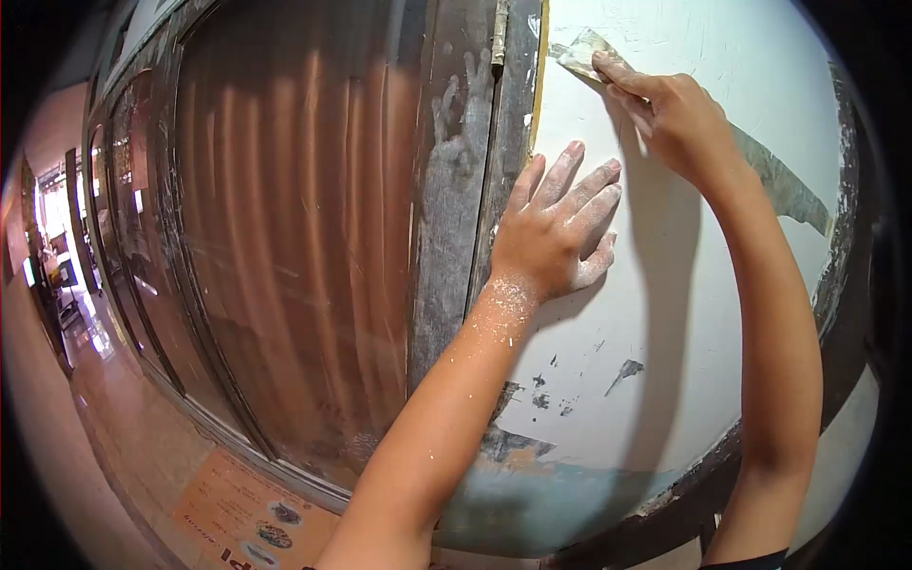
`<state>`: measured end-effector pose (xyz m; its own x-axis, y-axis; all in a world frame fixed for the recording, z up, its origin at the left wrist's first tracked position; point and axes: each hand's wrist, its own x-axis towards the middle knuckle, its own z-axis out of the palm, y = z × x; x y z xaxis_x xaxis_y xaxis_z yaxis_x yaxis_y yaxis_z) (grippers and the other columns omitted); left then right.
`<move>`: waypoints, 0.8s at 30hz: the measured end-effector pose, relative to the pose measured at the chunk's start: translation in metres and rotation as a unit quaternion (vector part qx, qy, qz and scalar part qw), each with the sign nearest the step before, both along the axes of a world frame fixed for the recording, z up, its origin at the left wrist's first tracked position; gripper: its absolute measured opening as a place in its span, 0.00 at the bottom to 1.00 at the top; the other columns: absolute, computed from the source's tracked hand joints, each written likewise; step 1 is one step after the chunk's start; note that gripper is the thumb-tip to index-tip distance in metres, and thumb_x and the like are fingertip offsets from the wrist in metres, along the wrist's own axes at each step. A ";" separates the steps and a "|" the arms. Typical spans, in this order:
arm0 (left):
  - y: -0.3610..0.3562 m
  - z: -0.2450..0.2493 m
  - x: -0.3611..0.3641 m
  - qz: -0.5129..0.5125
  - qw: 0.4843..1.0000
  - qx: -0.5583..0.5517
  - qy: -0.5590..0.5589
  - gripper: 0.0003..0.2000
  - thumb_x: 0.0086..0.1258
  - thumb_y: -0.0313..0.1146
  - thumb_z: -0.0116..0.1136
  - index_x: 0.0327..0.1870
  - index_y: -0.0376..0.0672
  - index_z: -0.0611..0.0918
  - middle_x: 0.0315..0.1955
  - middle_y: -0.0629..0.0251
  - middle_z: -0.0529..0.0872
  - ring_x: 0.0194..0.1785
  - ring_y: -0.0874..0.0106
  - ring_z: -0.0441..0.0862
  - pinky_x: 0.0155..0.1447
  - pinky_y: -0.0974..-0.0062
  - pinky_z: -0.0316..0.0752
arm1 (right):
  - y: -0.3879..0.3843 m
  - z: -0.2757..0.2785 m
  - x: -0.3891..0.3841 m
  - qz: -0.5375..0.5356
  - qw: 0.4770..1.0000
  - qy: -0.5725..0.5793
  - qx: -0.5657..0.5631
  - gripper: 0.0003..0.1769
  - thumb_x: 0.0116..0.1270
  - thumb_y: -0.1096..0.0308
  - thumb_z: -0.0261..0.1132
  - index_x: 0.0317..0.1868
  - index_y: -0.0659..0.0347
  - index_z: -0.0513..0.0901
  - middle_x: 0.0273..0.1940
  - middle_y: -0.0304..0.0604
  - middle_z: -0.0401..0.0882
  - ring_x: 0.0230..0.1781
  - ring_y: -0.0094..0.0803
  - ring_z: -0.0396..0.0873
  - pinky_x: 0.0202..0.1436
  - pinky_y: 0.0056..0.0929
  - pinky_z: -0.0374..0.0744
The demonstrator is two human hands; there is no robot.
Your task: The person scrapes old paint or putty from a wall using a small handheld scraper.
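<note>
My left hand (pixel 553 228) lies flat on a white wall panel (pixel 589 347), fingers spread and coated in white dust. Its wrist is speckled with white flakes. Higher up, my right hand (pixel 676 119) grips a scraper (pixel 579 55), its blade against the panel's upper left edge. Most of the scraper's handle is hidden in the fingers. To the right of that wrist, a grey bare patch (pixel 784 185) shows where the white coat is absent. Smaller grey patches (pixel 624 372) mark the lower panel.
A worn dark wooden frame (pixel 446 228) with a metal hinge (pixel 499 33) borders the panel on the left. Beyond it is a glass pane (pixel 294 237) with reddish-brown curtain folds. Printed orange cardboard (pixel 223 513) lies on the floor, and a bright passage recedes at far left.
</note>
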<state>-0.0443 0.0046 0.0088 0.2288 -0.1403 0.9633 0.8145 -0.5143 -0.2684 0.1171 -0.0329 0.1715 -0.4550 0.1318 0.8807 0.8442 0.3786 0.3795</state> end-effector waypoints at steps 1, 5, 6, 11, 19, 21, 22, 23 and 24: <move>0.000 0.000 0.000 -0.003 1.000 -0.001 -0.001 0.24 0.66 0.44 0.71 0.65 0.56 0.85 0.77 0.76 0.80 0.84 0.59 0.68 0.85 0.45 0.58 | 0.002 0.001 -0.001 0.000 1.000 -0.002 0.017 0.15 0.80 0.60 0.64 0.60 0.42 0.92 0.39 0.53 0.91 0.38 0.57 0.87 0.44 0.53 0.85; 0.001 0.000 0.000 -0.002 1.000 -0.002 0.002 0.24 0.66 0.44 0.71 0.64 0.56 0.86 0.77 0.77 0.80 0.85 0.59 0.68 0.86 0.45 0.58 | 0.001 -0.002 0.006 0.010 1.000 -0.008 0.023 0.15 0.80 0.59 0.64 0.59 0.43 0.93 0.39 0.54 0.91 0.38 0.57 0.87 0.45 0.53 0.85; 0.001 0.000 0.000 0.000 1.000 -0.002 0.001 0.24 0.66 0.44 0.71 0.64 0.56 0.86 0.77 0.77 0.80 0.85 0.59 0.68 0.86 0.45 0.58 | 0.000 -0.001 0.006 0.018 1.000 -0.011 0.020 0.15 0.80 0.59 0.64 0.60 0.43 0.92 0.38 0.54 0.90 0.38 0.57 0.87 0.45 0.53 0.85; 0.003 0.000 -0.001 -0.001 1.000 0.000 0.002 0.24 0.66 0.45 0.71 0.65 0.57 0.86 0.77 0.77 0.79 0.84 0.58 0.68 0.86 0.44 0.57 | 0.010 0.005 0.002 0.012 0.999 -0.024 0.028 0.18 0.80 0.60 0.65 0.66 0.40 0.89 0.38 0.56 0.90 0.38 0.57 0.87 0.45 0.52 0.84; 0.001 0.001 -0.001 0.003 1.000 -0.002 0.002 0.25 0.66 0.45 0.71 0.65 0.57 0.85 0.77 0.77 0.79 0.84 0.59 0.68 0.86 0.45 0.58 | 0.009 0.003 -0.002 0.026 0.999 -0.029 0.013 0.19 0.80 0.62 0.63 0.68 0.38 0.88 0.37 0.54 0.90 0.37 0.55 0.87 0.44 0.51 0.84; 0.002 0.000 0.000 -0.002 1.000 -0.001 0.003 0.24 0.65 0.44 0.71 0.65 0.57 0.86 0.77 0.78 0.79 0.84 0.59 0.68 0.86 0.45 0.58 | 0.010 0.000 -0.001 0.029 0.999 -0.025 0.012 0.20 0.80 0.62 0.63 0.68 0.37 0.88 0.38 0.53 0.90 0.38 0.55 0.87 0.44 0.51 0.84; 0.002 0.001 0.000 -0.001 1.000 0.000 0.003 0.24 0.65 0.44 0.71 0.65 0.57 0.86 0.77 0.78 0.79 0.84 0.59 0.68 0.86 0.45 0.58 | 0.009 0.000 -0.004 0.037 0.999 -0.022 0.013 0.20 0.80 0.62 0.63 0.68 0.37 0.88 0.38 0.52 0.90 0.38 0.54 0.87 0.44 0.51 0.85; 0.001 0.000 -0.001 -0.001 1.000 0.000 0.003 0.24 0.65 0.44 0.71 0.64 0.56 0.86 0.77 0.78 0.79 0.84 0.59 0.68 0.86 0.45 0.58 | 0.003 -0.003 -0.004 0.022 1.000 -0.009 -0.012 0.20 0.81 0.62 0.62 0.68 0.36 0.88 0.38 0.52 0.90 0.38 0.54 0.87 0.44 0.51 0.85; 0.001 0.000 -0.001 -0.001 1.000 0.001 0.004 0.24 0.65 0.44 0.71 0.63 0.56 0.86 0.77 0.77 0.79 0.84 0.59 0.68 0.86 0.45 0.58 | 0.006 -0.003 -0.005 0.023 1.000 -0.010 -0.010 0.20 0.81 0.62 0.62 0.68 0.36 0.88 0.38 0.52 0.90 0.38 0.54 0.87 0.44 0.51 0.85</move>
<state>-0.0452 0.0054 0.0090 0.2355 -0.1436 0.9612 0.8114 -0.5153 -0.2758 0.1125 -0.0273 0.1690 -0.4783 0.1275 0.8689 0.8180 0.4247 0.3879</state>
